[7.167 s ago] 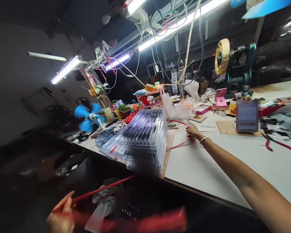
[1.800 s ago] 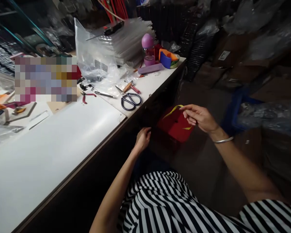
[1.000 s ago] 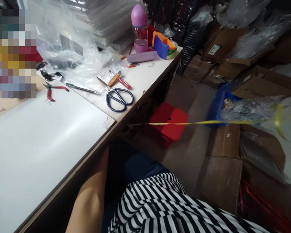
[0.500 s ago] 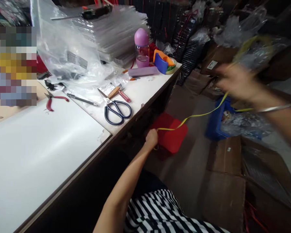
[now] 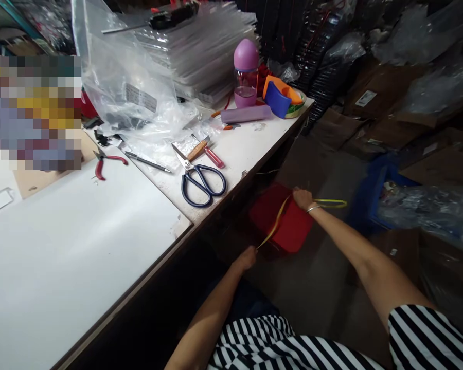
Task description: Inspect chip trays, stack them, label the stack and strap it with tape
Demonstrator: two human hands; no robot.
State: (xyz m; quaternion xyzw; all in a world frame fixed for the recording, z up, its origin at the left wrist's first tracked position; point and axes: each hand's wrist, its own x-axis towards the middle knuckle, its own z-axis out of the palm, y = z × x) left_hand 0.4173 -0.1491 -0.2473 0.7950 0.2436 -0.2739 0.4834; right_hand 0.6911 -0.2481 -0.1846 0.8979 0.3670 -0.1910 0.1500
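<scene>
A thin yellow strap (image 5: 277, 222) runs between my two hands, beside the table edge. My left hand (image 5: 248, 257) is closed on its lower end. Higher and to the right, my right hand (image 5: 303, 198) is closed on another stretch, and a yellow loop sticks out to the right past the wrist. Below and behind the strap is a red plastic stool or similar flat-topped object (image 5: 293, 228), low down near the floor. Whether the strap is tape, ribbon or cord I cannot tell for certain.
On the white table (image 5: 131, 257) lie scissors (image 5: 202, 185), red-handled pliers (image 5: 104, 163), a pen (image 5: 148, 162) and a red-handled tool (image 5: 215, 156). A purple bottle (image 5: 246, 74) stands farther back. A blue crate (image 5: 378, 190) and cardboard boxes (image 5: 401, 252) are on the right. Another person is at the left.
My right hand has swung from the upper right down and inward to above the red object. The strap between my hands is shorter. My left hand is slightly lower, and the view has shifted.
</scene>
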